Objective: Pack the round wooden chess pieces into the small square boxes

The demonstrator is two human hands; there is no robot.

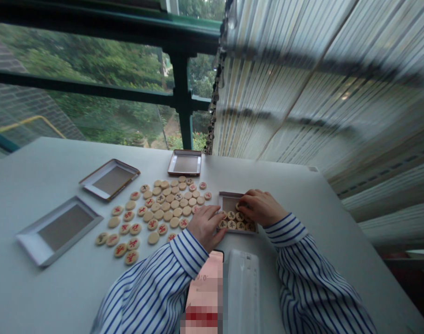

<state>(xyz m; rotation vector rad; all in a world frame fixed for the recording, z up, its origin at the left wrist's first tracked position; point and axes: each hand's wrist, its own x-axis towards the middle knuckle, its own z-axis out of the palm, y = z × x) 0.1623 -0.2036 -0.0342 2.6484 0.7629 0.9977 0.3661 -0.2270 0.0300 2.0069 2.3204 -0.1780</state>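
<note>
A shallow open box (pixel 255 228) in front of me holds Chinese chess pieces in rows, with black characters facing up. My right hand (pixel 263 207) reaches over its right side, fingers closed on a Chinese chess piece (pixel 237 206) above the upper part of the box. At the box's left edge is my left hand (pixel 205 226), its thumb low and its fingers curled over the side, beside the leftmost pieces. Many more round wooden pieces (pixel 168 215) lie spread to the left, some blank side up, others showing red or black characters.
Three shallow trays or lids stand on the white table (pixel 59 157): one at far left (pixel 90 204), one behind it (pixel 133 172), one at the back (pixel 184 174). Nearest me are a phone (pixel 207 287) and a whitish translucent case (pixel 243 292). A window and string curtain (pixel 285 93) border the table.
</note>
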